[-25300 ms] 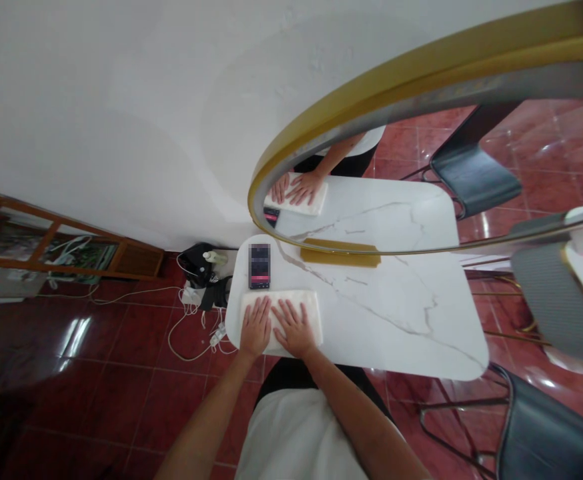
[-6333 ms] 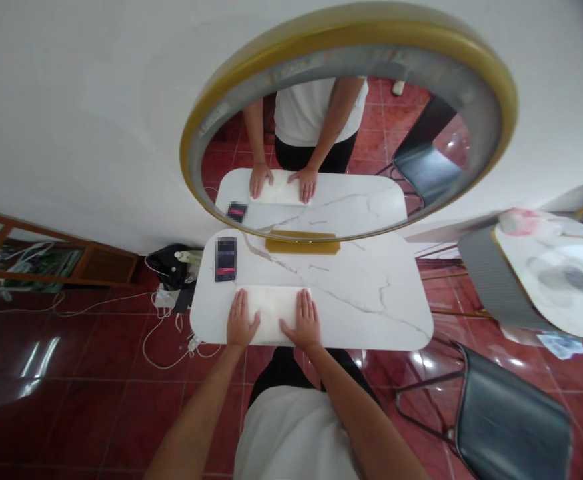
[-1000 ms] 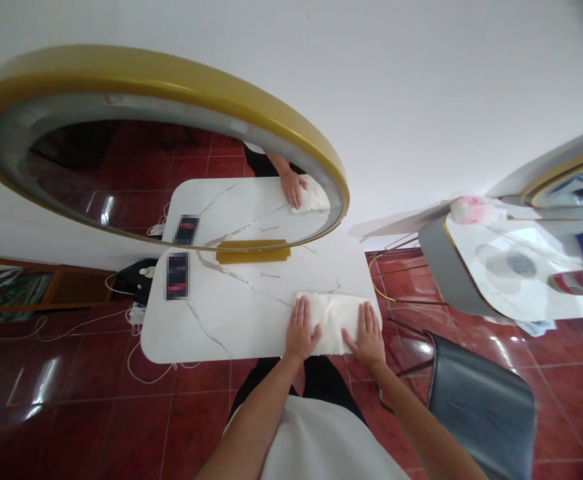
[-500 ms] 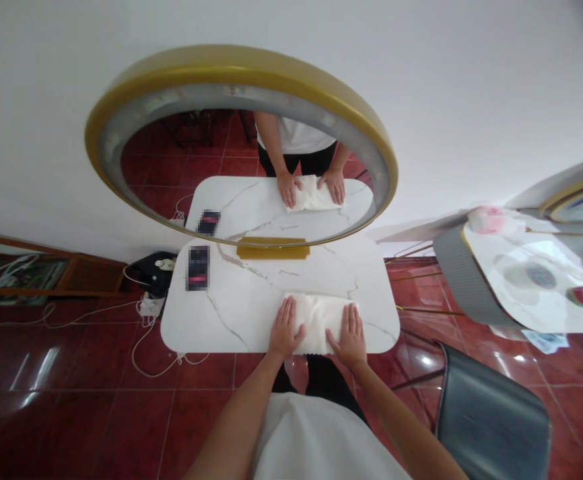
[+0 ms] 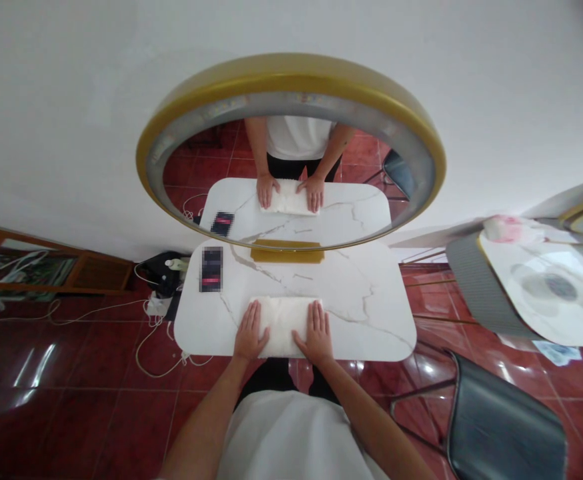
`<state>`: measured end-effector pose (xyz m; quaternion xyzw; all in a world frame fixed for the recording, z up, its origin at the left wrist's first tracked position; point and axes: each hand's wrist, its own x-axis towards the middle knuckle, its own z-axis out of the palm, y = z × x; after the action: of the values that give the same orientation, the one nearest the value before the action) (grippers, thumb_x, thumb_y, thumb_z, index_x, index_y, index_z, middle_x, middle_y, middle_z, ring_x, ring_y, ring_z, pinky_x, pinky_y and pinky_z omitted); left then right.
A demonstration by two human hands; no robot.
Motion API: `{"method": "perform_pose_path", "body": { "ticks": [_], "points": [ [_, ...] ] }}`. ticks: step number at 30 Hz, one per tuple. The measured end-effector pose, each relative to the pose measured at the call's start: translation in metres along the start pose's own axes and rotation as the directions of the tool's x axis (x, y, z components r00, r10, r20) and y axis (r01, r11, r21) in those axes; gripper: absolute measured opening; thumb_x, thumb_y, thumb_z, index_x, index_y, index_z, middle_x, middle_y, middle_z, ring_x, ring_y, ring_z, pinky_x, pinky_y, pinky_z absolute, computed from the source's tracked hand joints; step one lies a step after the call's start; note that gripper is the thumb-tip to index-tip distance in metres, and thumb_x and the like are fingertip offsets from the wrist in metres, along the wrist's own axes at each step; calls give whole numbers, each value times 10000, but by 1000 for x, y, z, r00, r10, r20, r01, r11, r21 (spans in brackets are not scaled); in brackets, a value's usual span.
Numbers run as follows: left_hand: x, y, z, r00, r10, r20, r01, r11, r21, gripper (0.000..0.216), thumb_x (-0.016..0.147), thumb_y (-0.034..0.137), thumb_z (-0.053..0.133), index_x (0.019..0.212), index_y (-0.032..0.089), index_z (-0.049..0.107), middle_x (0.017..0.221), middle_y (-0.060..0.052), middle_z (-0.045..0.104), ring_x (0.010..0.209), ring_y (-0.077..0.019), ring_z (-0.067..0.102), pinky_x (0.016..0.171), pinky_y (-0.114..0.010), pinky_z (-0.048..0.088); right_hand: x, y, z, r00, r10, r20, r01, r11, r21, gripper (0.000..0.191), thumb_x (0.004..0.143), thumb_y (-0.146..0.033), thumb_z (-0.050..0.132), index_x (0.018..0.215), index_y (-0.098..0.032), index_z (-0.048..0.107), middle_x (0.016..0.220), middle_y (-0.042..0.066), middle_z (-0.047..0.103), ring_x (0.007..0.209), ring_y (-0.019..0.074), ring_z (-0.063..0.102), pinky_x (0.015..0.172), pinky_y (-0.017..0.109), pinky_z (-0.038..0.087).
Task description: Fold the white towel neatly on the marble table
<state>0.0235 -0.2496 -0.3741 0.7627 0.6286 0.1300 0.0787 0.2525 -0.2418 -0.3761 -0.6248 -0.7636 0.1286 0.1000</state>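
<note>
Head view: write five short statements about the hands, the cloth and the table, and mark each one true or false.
1. The left hand and the right hand both lie on the white cloth. True.
2. The cloth lies on the marble table, by the edge nearest the person. True.
3. The phone sits on top of the cloth. False: it lies on the bare table, apart from the cloth, toward the far left corner.
4. The right hand is closed in a fist. False: its fingers are stretched out flat.
5. A round gold-framed mirror stands at the far side of the table. True.
</note>
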Motion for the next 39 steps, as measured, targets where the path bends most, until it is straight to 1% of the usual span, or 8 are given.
{"method": "perform_pose_path", "body": {
  "ticks": [5,8,14,17,20,24,31,39],
  "points": [
    [-1,-33,-12,1000,7,15,-7,1000,30,732,878,343,428,1483,154,61,1515,-106,246,1389,-244,239,1100,-421,325,8,-30,1,1000,5,-24,-4,1000,20,889,860,-541,421,1478,-99,-40,1530,168,97,1401,344,107,1095,590,106],
    [0,-41,-16,1000,3,18,-4,999,36,733,880,351,430,1483,149,65,1513,-113,248,1390,-246,236,1105,-427,310,13,-40,-1,999,-15,-37,16,1000,24,868,848,-537,437,1486,-125,17,1531,149,115,1396,343,135,1098,580,106],
    [1,-15,-11,995,-90,-30,90,996,-8,612,917,242,348,1481,195,115,1507,-76,277,1397,-222,220,1127,-452,257,29,-49,-1,950,-302,76,302,953,8,732,809,-447,527,1457,-338,205,1533,9,185,1396,310,159,1117,537,90],
    [2,0,-4,996,-89,-22,88,995,-37,582,918,216,339,1474,204,166,1504,-66,285,1400,-217,210,1127,-449,255,40,-50,-1,914,-394,99,393,919,32,737,804,-476,526,1454,-330,212,1532,11,188,1396,291,168,1122,511,98],
    [7,-1,-2,996,-87,-18,87,995,-50,570,913,235,361,1464,207,216,1503,-60,287,1402,-218,205,1121,-440,264,50,-52,-1,885,-447,131,444,894,51,777,796,-517,519,1465,-290,194,1537,38,167,1399,288,155,1125,497,103],
    [17,-15,-6,997,-78,-17,77,996,-51,575,900,253,380,1457,215,241,1501,-50,292,1400,-213,211,1126,-430,255,58,-61,3,893,-430,131,429,903,41,829,771,-552,530,1469,-262,191,1540,57,148,1399,307,141,1121,517,92],
    [45,-30,-10,992,-110,-60,105,991,-81,598,889,241,379,1464,197,219,1502,-55,288,1399,-221,215,1138,-442,227,73,-82,15,943,-322,86,326,945,-35,772,800,-473,510,1469,-236,205,1538,52,153,1397,323,142,1119,532,97],
    [86,-50,-8,972,-205,-115,188,972,-144,620,908,249,348,1479,154,127,1520,-83,232,1410,-221,172,1156,-448,180,102,-100,26,973,-232,15,232,972,-20,712,890,-397,422,1486,-197,89,1536,80,139,1403,303,136,1122,527,107]
  ]
}}
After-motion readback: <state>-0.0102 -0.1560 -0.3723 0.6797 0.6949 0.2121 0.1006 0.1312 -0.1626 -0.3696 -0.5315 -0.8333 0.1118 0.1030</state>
